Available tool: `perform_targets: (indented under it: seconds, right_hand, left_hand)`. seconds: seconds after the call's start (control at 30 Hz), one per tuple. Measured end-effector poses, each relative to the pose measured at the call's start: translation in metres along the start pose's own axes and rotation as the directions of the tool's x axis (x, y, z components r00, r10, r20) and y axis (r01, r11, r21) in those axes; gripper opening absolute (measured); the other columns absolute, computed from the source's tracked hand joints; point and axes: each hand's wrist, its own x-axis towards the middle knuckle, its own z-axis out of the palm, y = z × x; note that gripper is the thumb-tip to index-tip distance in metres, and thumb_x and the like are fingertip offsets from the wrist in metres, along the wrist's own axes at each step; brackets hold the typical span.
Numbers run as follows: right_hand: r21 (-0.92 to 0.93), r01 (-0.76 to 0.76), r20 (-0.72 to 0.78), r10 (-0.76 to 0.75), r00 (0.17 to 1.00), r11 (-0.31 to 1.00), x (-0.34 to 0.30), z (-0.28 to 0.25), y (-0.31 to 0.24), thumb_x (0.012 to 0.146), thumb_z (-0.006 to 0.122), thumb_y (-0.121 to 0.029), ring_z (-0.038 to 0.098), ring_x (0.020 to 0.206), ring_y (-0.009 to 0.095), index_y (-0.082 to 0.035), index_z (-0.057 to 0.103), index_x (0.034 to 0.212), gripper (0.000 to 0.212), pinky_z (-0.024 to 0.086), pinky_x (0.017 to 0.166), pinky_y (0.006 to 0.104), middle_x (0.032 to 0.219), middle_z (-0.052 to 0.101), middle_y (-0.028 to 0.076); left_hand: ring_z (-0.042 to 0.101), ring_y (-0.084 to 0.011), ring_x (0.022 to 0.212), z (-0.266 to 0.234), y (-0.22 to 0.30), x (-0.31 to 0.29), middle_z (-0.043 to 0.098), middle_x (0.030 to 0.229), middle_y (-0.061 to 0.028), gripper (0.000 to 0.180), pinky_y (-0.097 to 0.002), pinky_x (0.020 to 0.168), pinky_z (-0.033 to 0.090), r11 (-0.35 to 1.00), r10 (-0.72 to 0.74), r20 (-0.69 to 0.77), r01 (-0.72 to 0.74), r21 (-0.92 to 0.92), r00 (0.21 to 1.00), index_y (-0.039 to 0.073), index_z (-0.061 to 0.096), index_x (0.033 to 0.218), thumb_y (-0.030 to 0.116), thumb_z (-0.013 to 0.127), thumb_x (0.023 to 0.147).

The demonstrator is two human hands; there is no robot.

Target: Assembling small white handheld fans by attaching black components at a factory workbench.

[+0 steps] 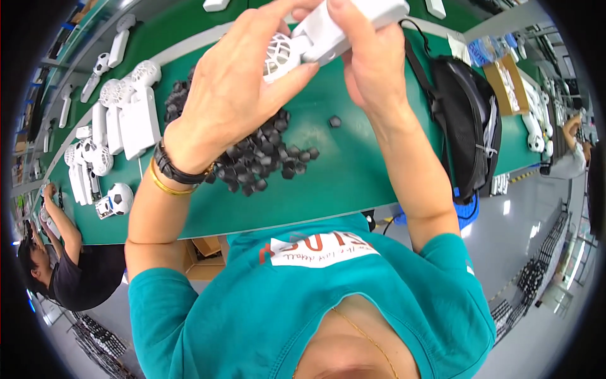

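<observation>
Both hands hold a white plastic device [320, 36] up over the far part of the green table. It has a straight rectangular body and a round openwork head, patterned like a football. My left hand [233, 79] is closed around the round head, its thumb along the near side. My right hand [377, 60] grips the rectangular body, thumb on top. Beneath and beside my left hand spreads a pile of small black pentagonal pieces [262, 155]. A single black pentagonal piece [334, 120] lies apart, right of the pile.
Several similar white devices [140, 120] lie at the left, with a black-and-white ball-headed device [117, 199] near the edge. A black backpack [464, 120], a cardboard box [508, 85] and plastic bottles [485, 52] stand at the right. Co-workers sit left [85, 271] and right [568, 161].
</observation>
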Motion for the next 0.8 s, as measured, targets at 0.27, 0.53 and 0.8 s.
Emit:
perform_targets:
  seconds: [0.27, 0.53, 0.8]
  right_hand:
    - [0.468, -0.17, -0.095, 0.241, 0.966, 0.867, -0.017, 0.017, -0.008, 0.092, 0.064, -0.019, 0.063, 0.102, 0.022, 0.002, 0.053, 0.118, 0.035, 0.052, 0.088, 0.0348, 0.113, 0.062, 0.015]
    - [0.669, -0.317, 0.128, 0.316, 0.94, 0.672, -0.027, 0.003, 0.002, 0.092, 0.063, -0.021, 0.063, 0.102, 0.026, 0.002, 0.051, 0.125, 0.042, 0.052, 0.089, 0.0354, 0.117, 0.061, 0.017]
    - [-0.585, 0.199, 0.344, 0.019, 0.939, 0.786, -0.065, -0.063, 0.031, 0.086, 0.07, -0.016, 0.062, 0.097, 0.022, -0.003, 0.063, 0.115, 0.033, 0.051, 0.082, 0.0332, 0.109, 0.063, 0.007]
  left_hand:
    - [0.064, -0.022, 0.091, 0.041, -0.001, -0.052, 0.063, 0.103, -0.0145, 0.069, -0.0348, 0.076, 0.054, 0.715, -0.431, 0.065, 0.384, -0.584, 0.9, -0.004, 0.044, 0.134, 0.029, 0.074, 0.081]
    - [0.064, -0.0122, 0.081, 0.037, 0.003, -0.064, 0.063, 0.103, -0.0085, 0.064, -0.0252, 0.059, 0.059, 0.184, -0.32, 0.605, 0.674, -0.715, 0.729, -0.002, 0.048, 0.129, 0.027, 0.076, 0.079]
    - [0.066, -0.0137, 0.083, 0.043, -0.009, -0.081, 0.063, 0.102, -0.0077, 0.049, -0.0283, 0.061, 0.059, -0.029, -0.444, 0.458, 0.498, -0.866, 0.77, 0.0, 0.047, 0.13, 0.026, 0.062, 0.092]
